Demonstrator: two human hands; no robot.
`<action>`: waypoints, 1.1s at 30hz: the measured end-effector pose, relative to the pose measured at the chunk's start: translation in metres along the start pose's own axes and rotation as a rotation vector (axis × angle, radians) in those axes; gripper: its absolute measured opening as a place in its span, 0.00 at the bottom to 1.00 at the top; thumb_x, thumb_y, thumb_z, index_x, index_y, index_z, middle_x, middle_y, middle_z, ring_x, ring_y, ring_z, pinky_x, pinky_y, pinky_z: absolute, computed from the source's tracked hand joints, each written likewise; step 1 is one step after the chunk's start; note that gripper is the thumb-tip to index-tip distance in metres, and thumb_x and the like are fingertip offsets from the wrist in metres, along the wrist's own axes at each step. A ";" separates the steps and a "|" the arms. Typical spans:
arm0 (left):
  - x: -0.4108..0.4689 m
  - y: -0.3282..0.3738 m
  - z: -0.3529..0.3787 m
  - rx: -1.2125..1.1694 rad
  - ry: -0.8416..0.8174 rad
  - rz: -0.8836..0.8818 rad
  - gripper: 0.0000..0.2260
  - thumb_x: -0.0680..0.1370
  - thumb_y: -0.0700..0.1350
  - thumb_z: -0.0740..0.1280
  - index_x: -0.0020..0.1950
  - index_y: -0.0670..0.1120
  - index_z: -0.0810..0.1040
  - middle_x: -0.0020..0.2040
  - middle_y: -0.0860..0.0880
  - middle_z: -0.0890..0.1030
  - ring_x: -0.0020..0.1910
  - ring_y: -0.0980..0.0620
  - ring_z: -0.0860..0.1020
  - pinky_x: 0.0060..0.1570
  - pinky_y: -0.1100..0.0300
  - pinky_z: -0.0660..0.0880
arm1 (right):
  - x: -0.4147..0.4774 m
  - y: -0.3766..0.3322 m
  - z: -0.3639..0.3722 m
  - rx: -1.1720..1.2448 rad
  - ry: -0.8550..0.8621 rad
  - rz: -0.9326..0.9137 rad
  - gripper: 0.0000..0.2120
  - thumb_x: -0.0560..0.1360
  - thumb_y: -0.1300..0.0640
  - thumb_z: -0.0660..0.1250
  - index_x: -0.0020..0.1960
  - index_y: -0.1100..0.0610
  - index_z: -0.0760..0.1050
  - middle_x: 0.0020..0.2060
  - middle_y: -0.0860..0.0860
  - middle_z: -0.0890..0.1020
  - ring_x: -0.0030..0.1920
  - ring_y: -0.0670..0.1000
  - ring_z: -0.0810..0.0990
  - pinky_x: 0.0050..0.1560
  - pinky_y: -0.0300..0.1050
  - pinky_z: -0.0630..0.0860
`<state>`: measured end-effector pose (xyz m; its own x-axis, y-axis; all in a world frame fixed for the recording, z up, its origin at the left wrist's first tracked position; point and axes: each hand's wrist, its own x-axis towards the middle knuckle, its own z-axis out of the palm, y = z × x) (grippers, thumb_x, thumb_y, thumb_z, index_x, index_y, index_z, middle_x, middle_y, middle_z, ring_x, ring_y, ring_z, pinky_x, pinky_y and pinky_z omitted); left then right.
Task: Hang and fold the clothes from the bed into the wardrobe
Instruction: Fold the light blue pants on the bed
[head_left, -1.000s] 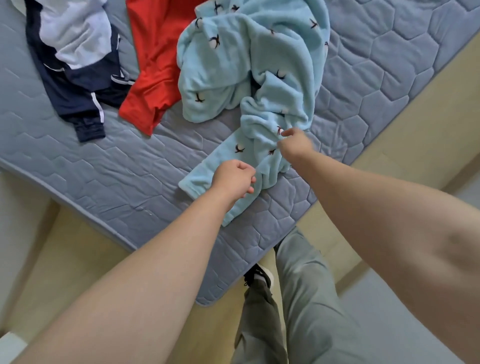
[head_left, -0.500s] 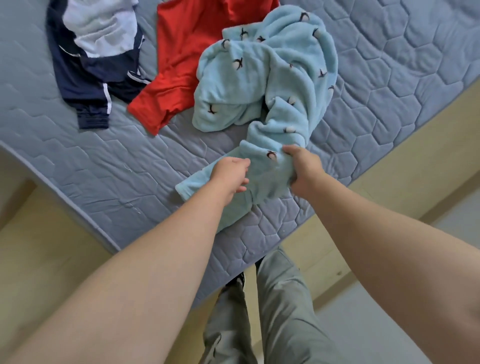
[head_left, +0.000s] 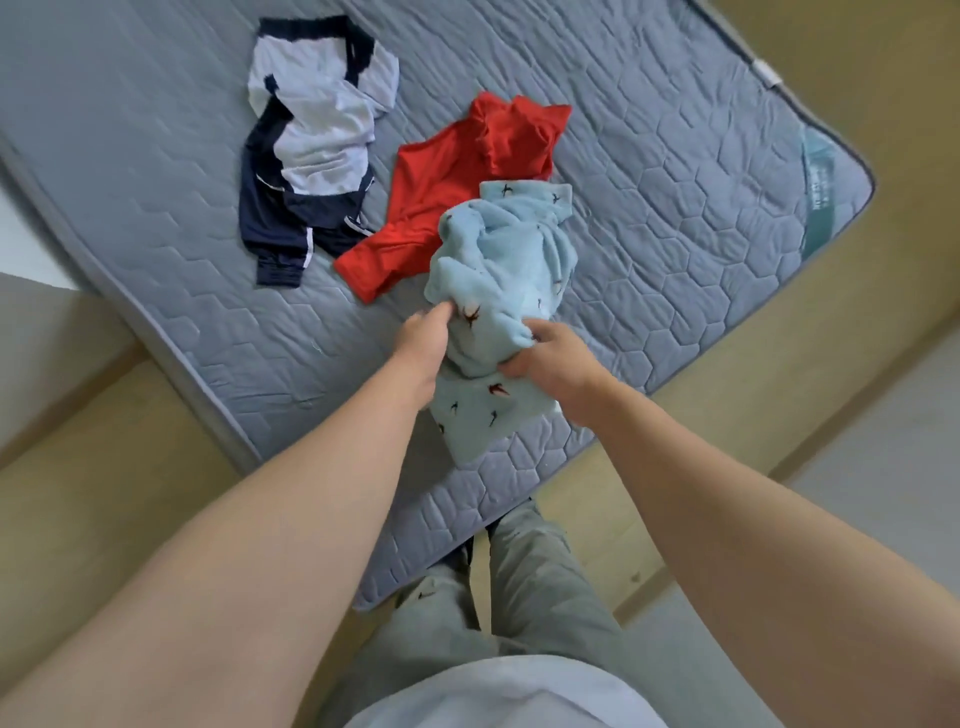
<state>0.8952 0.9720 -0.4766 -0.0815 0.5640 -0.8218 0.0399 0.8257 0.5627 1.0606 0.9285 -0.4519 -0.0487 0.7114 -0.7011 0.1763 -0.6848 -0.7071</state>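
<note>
While both hands clutch it, the light blue fleece garment (head_left: 501, 270) (dotted with small dark birds) is bunched over the grey quilted mattress (head_left: 156, 130). Left hand (head_left: 420, 340) and right hand (head_left: 553, 358) each grasp its near end. Beside it lie a red garment (head_left: 452, 176) and a navy-and-white one (head_left: 306, 156).

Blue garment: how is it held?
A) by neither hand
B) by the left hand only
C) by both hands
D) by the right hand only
C: the left hand and the right hand each grip the blue garment, bunched over the mattress.
</note>
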 end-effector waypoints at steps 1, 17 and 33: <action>-0.013 0.003 -0.008 -0.061 -0.063 -0.067 0.21 0.78 0.64 0.64 0.53 0.48 0.85 0.52 0.46 0.87 0.48 0.46 0.86 0.44 0.54 0.83 | -0.016 -0.008 0.002 -0.040 0.002 -0.025 0.13 0.69 0.69 0.70 0.51 0.59 0.82 0.41 0.50 0.83 0.44 0.51 0.81 0.48 0.50 0.81; -0.183 0.048 -0.021 0.030 -0.359 0.124 0.12 0.82 0.44 0.62 0.56 0.39 0.83 0.45 0.40 0.84 0.42 0.42 0.84 0.45 0.51 0.82 | -0.202 -0.041 0.025 0.263 0.094 -0.042 0.25 0.72 0.34 0.71 0.56 0.54 0.85 0.54 0.55 0.86 0.56 0.61 0.84 0.61 0.59 0.78; -0.330 0.150 -0.028 -0.183 -0.464 0.734 0.09 0.58 0.41 0.64 0.34 0.43 0.82 0.36 0.44 0.81 0.35 0.46 0.78 0.37 0.58 0.76 | -0.244 -0.076 -0.039 0.075 0.437 -0.109 0.54 0.66 0.59 0.81 0.80 0.44 0.50 0.63 0.50 0.71 0.59 0.55 0.74 0.54 0.53 0.76</action>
<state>0.9005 0.9093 -0.1192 0.3158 0.9317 -0.1797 -0.2396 0.2615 0.9350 1.0974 0.8131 -0.2234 0.3590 0.7688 -0.5292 0.1211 -0.6006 -0.7903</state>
